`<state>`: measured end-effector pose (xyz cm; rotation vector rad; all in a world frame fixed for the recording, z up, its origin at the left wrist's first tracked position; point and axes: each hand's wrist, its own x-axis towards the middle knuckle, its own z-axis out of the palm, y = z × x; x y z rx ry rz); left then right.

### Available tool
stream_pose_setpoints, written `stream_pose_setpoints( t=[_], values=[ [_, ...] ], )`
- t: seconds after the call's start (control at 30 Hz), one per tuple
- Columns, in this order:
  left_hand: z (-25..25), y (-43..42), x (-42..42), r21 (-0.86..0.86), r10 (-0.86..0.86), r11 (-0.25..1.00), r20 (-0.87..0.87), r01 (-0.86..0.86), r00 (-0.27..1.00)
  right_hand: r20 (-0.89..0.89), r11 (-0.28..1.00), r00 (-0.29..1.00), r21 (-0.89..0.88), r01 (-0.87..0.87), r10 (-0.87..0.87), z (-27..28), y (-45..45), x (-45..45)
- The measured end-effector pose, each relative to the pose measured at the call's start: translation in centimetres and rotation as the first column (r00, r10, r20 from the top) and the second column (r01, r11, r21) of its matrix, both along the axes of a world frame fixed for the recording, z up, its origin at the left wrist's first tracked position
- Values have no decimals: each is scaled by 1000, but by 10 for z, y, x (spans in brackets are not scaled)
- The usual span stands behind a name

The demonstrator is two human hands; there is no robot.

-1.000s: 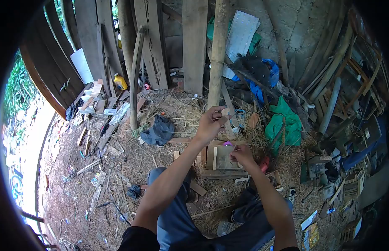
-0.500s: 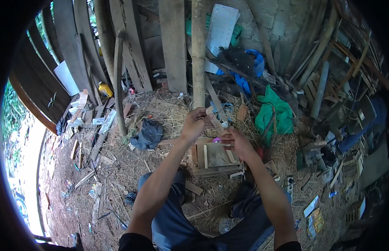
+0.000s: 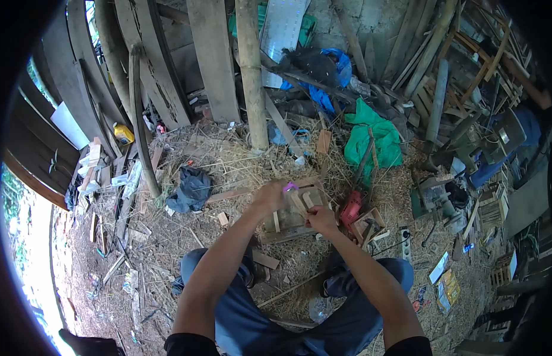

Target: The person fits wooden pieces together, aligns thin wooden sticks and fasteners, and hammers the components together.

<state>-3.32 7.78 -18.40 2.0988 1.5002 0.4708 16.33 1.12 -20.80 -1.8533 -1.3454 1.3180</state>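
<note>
My right hand [image 3: 321, 219] pinches a short piece of pale wood [image 3: 299, 203] over a low wooden board [image 3: 290, 225] between my feet. Its upper end reaches toward my left hand [image 3: 270, 196], whose fingers are blurred and partly hidden. Right beside those fingers is a small purple thing [image 3: 290, 187], its kind unclear; whether they grip it I cannot tell. A thin wooden strip [image 3: 276, 222] lies on the left part of the board.
To the right lie a red power tool [image 3: 350, 207], a small wooden box [image 3: 375, 218] and a power strip [image 3: 406, 244]. A green plastic bag [image 3: 374, 142] and a bamboo post [image 3: 250, 77] are beyond the board. Dark plastic [image 3: 190, 188] and wood scraps litter the ground.
Both hands have come down from above the board, where they held the wood piece between them. Now the right hand holds it, and the left is by the purple thing. The view has shifted.
</note>
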Motion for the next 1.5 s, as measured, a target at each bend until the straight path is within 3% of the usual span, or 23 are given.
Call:
stream_pose_setpoints(
  t=[0.1,0.13,0.2,0.27,0.33,0.4,0.87,1.17,1.27,1.33,1.37,1.43,1.5],
  values=[
    [-9,-9,2,10,-139,990,-101,141,985,-25,1000,1000,25,-7,7,-42,3,7],
    [-15,-12,1,1,-197,980,-131,199,972,-28,1000,1000,17,-7,8,-29,-1,4],
    [-23,-16,2,4,-271,961,-197,277,942,447,938,891,268,-219,81,-5,-5,1],
    [-31,-22,5,5,-342,935,-253,354,905,450,931,881,237,-278,149,-8,-3,1],
    [-36,-28,8,-117,-389,921,-297,371,872,454,918,865,210,-337,213,-7,-6,1],
    [-46,-30,7,-82,-375,927,-259,367,890,483,908,814,83,-410,324,-2,-14,-2],
    [-59,-30,8,-146,-383,923,-252,357,889,592,889,731,52,-456,340,21,-16,-8],
    [-32,-32,13,-169,-365,929,-270,329,891,574,915,762,52,-400,300,28,-11,-17],
    [-21,-25,10,-95,-335,942,-322,322,885,574,926,777,82,-369,259,25,-10,-23],
    [37,-23,5,-284,-348,928,-431,241,833,580,908,772,123,-400,262,15,-7,-26],
    [56,-23,-6,-284,-318,936,-432,207,844,518,856,802,230,-464,296,7,-5,-24],
    [91,-21,-42,-132,-282,952,-38,275,959,450,765,811,344,-545,374,12,3,-39],
    [122,-20,-89,-89,-180,976,164,197,970,343,737,800,325,-592,492,37,4,-59]
  ],
)
